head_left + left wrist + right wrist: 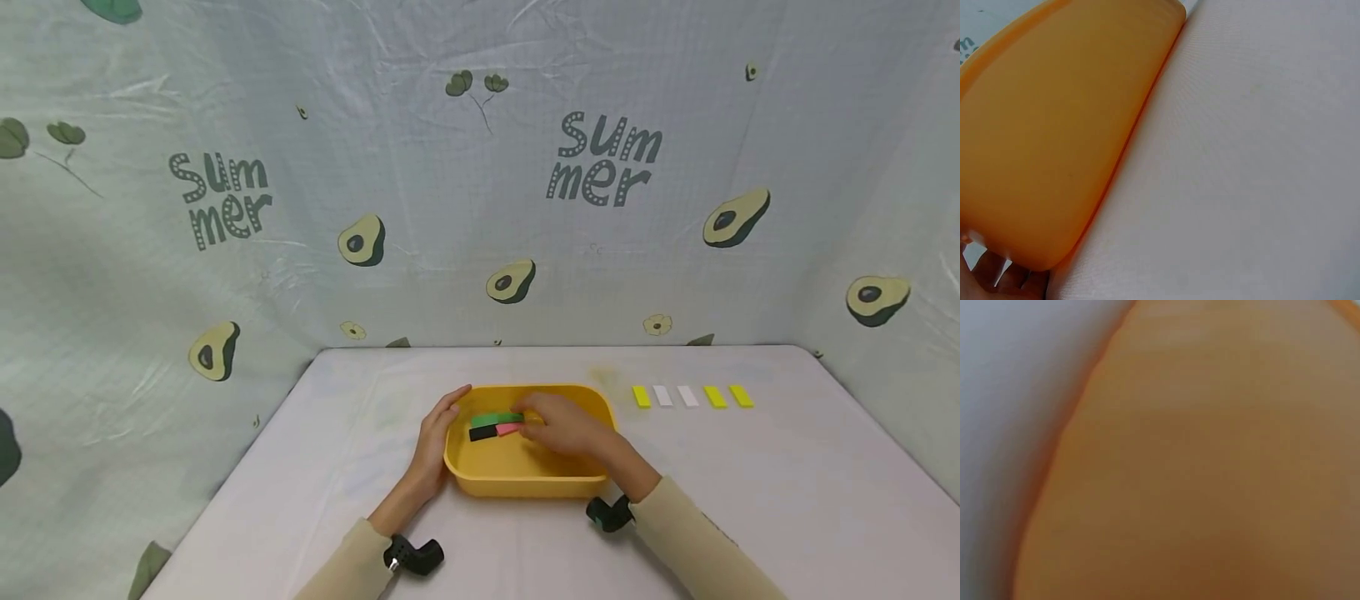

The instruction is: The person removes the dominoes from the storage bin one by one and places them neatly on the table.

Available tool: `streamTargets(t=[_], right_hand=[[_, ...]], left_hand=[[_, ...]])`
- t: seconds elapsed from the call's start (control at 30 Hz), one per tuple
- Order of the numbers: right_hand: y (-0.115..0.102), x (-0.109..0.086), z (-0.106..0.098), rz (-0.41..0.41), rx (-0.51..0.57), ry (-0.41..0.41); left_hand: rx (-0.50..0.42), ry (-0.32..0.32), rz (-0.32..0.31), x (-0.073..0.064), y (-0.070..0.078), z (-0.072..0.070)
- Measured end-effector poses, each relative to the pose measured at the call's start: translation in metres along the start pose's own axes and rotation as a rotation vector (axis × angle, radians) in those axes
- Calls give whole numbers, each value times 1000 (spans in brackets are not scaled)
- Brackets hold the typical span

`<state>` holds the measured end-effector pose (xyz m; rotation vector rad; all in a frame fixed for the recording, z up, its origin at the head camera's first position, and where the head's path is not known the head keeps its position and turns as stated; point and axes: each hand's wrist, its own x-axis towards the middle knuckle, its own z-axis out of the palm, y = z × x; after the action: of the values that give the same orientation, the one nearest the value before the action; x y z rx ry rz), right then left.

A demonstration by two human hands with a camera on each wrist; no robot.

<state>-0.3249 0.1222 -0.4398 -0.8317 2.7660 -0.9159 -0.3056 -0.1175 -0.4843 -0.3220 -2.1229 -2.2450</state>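
Observation:
A yellow-orange plastic bin (525, 487) stands on the table. My left hand (431, 442) holds its left side, the thumb near the rim; in the left wrist view, fingers (1016, 278) show at the bin's bottom corner. Inside lie a green strip-like piece (495, 419), a black piece (482, 433) and a pink piece (507, 428). My right hand (566, 425) reaches into the bin over its right side, fingers bent, fingertips right at the green and pink pieces. Whether it pinches one I cannot tell. The right wrist view shows only the blurred bin wall (1197, 456).
To the right of the bin, a row of small flat pieces lies on the white table (750, 483): a yellow piece (641, 397) at the left end, two white pieces (662, 396), then two more yellow pieces (715, 397). A printed curtain (450, 183) hangs behind the table.

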Motion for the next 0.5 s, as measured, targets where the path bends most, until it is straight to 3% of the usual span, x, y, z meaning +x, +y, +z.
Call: streamTargets(t=[0.2, 0.5], right_hand=[[-2, -2, 2, 41, -86, 13], [-3, -3, 3, 13, -198, 34]], left_hand=[[-3, 1, -1, 1, 0, 2], [-24, 3, -3, -1, 1, 2]])
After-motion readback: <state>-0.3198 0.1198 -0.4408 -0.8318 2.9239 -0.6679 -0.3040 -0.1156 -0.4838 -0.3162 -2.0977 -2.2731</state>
